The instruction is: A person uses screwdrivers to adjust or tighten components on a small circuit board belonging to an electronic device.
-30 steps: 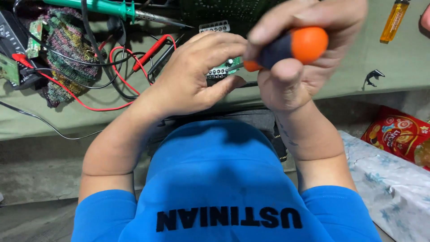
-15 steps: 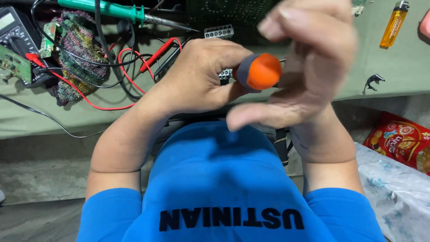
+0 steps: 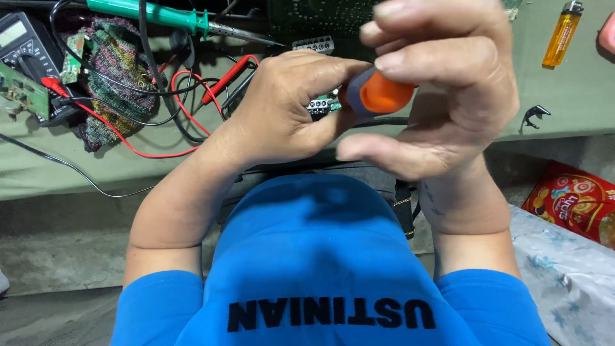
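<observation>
My left hand [image 3: 288,102] is closed around a small green circuit board with a grey terminal block [image 3: 320,104], held above the bench edge. My right hand [image 3: 442,90] grips the orange and dark-blue handle of a screwdriver [image 3: 378,95] between thumb and fingers, its shaft pointing into the board and hidden behind my left hand. Both hands hover over my blue shirt [image 3: 320,269].
On the green bench [image 3: 576,83] lie a green soldering iron [image 3: 166,16], a multimeter [image 3: 19,35] with red and black leads [image 3: 128,144], a knitted cloth [image 3: 112,70], another circuit board [image 3: 22,93] and a yellow lighter [image 3: 562,33]. A red snack bag [image 3: 573,202] sits lower right.
My right hand has turned around the screwdriver handle, fingers shifting from wrapped below to spread over it. The view has drifted slightly, showing more of the multimeter.
</observation>
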